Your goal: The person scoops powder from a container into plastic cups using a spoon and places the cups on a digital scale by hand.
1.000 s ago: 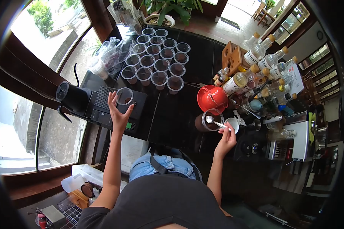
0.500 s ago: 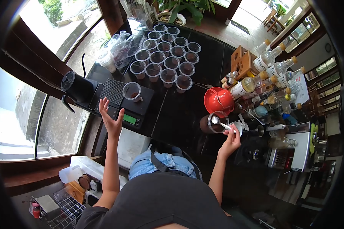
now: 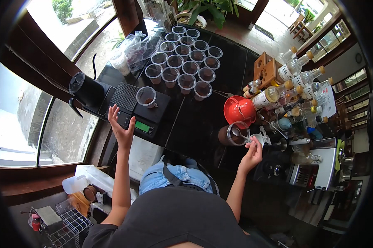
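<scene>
My right hand (image 3: 251,156) pinches the handle of a metal spoon (image 3: 238,133), whose bowl is over the mouth of a clear jar (image 3: 228,135) holding brown contents. A small white cup (image 3: 259,141) is just behind my fingers; whether they touch it I cannot tell. My left hand (image 3: 122,127) hovers with fingers spread at the near edge of a black digital scale (image 3: 152,117), left of its lit green display (image 3: 143,126). On the scale stands a clear plastic cup (image 3: 146,97) with a little brown matter at the bottom.
Rows of similar plastic cups (image 3: 187,81) stand at the back of the black table (image 3: 182,120). A black kettle (image 3: 85,89) is at the left. Right of the table's middle are a red cup and saucer (image 3: 240,110), syrup bottles (image 3: 267,96) and a wooden stand (image 3: 266,68).
The spoon's bowl has dipped lower into the jar's mouth. My left hand stays about where it was, fingers still spread. The view has shifted slightly.
</scene>
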A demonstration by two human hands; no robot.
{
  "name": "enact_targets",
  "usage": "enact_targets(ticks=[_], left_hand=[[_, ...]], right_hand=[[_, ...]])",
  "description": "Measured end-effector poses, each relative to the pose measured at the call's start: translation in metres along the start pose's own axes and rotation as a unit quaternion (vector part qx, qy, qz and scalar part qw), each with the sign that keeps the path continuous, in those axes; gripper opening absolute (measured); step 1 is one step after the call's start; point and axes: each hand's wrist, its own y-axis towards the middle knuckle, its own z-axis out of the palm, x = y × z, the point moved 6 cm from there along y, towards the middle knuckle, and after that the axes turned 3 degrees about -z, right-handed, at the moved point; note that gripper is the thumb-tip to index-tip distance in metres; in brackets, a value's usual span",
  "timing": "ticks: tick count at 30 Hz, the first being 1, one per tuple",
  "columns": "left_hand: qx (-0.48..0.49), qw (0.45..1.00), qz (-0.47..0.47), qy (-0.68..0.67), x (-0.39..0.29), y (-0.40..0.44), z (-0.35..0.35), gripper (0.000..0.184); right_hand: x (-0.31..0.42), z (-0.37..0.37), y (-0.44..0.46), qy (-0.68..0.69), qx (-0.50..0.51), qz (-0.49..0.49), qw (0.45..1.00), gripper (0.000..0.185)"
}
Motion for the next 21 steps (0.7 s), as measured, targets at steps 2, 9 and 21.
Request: enact_targets(ticks=[2,9,21], left_hand=[[0.001,1.0,0.001,0.0,-0.001,0.0,0.001,0.089],[0.007,1.0,0.009,-0.005,-0.005,0.004,0.006,0.088],[0.077,0.994,-0.057,-0.043,-0.014,0.034,0.038,0.097]], right_hand=[[0.003,0.0,0.0,-0.003,-0.004,-0.008,1.0,0.02],[0.002,-0.001,-0.001,0.002,-0.015,-0.002,1.0,0.021],[0.001,-0.004,-0.003,0.017,-0.039,0.024,0.999,0.022]])
